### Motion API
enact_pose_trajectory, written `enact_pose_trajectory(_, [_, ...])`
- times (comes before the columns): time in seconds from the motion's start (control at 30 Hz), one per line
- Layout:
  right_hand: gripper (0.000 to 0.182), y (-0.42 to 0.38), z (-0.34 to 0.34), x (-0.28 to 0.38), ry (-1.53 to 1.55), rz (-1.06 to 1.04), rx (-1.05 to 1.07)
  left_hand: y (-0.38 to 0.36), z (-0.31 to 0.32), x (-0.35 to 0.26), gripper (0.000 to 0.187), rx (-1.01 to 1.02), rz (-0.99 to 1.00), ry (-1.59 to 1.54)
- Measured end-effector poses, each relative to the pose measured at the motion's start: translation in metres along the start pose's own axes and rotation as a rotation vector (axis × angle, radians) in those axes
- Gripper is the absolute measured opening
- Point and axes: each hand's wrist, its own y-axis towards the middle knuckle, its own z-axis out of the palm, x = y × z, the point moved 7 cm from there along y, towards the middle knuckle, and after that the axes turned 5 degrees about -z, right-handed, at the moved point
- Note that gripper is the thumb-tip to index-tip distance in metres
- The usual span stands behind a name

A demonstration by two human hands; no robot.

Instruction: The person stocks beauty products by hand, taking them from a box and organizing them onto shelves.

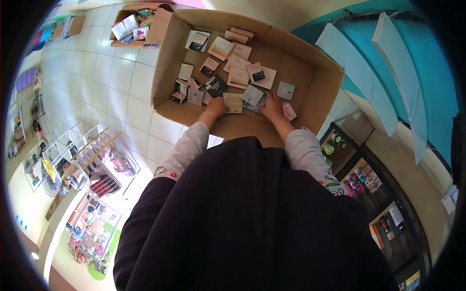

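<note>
A large open cardboard box (301,104) holds several small product boxes. At its near side, my left hand (217,106) is closed on the left edge of a cream box (233,103). To the right, my right hand (273,108) has its fingers curled at the edge of a bluish-grey box (257,106), partly hidden under a light grey box (252,95). A black box (215,86) lies just beyond my left hand. Another grey box (286,90) and a pink box (289,111) lie close to my right hand.
A smaller carton (158,29) with mixed packages stands on the tiled floor at the upper left. White shelf panels (361,72) lean at the right. Below them is a dark shelf unit (361,160) with bottles. Wire racks (80,140) stand at the left.
</note>
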Motion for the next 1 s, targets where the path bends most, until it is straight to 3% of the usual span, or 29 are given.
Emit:
enact_pose_trajectory(0.1, [0.057,-0.001,0.014,-0.010,-0.005,0.063,0.205,-0.001,-0.003,0.003,0.037,-0.034,0.010,0.033])
enact_pose_trajectory(0.2, [0.061,-0.006,0.024,-0.017,0.156,0.140,0.222,0.006,0.002,0.012,0.035,-0.007,0.046,0.035])
enact_pose_trajectory(0.37, [0.063,-0.008,0.046,-0.030,0.090,0.224,0.309,0.025,0.021,0.032,0.034,0.022,0.048,-0.020])
enact_pose_trajectory(0.5, [0.065,-0.010,0.037,-0.023,0.237,0.254,0.425,0.016,0.012,0.028,0.031,-0.012,0.067,-0.036])
enact_pose_trajectory(0.57, [0.060,-0.010,0.035,-0.029,0.281,0.290,0.373,0.006,-0.007,0.020,0.029,-0.055,0.102,-0.047])
enact_pose_trajectory(0.67, [0.056,-0.012,0.018,-0.037,0.301,0.356,0.320,-0.005,-0.048,0.015,0.031,-0.363,0.098,-0.110])
enact_pose_trajectory(0.77, [0.058,-0.016,0.007,-0.058,0.350,0.423,0.326,-0.021,-0.083,0.007,0.037,-0.720,0.179,0.166])
enact_pose_trajectory(0.87, [0.058,-0.022,-0.024,-0.049,0.480,0.503,0.339,0.002,-0.073,0.026,0.040,-0.591,0.099,0.121])
enact_pose_trajectory(0.97, [0.053,-0.030,-0.038,-0.051,0.708,0.520,0.300,-0.008,-0.081,0.009,0.042,-0.589,0.097,0.115])
enact_pose_trajectory(1.0, [0.051,-0.031,-0.039,-0.053,0.797,0.509,0.278,-0.005,-0.074,0.004,0.045,-0.545,0.149,-0.060])
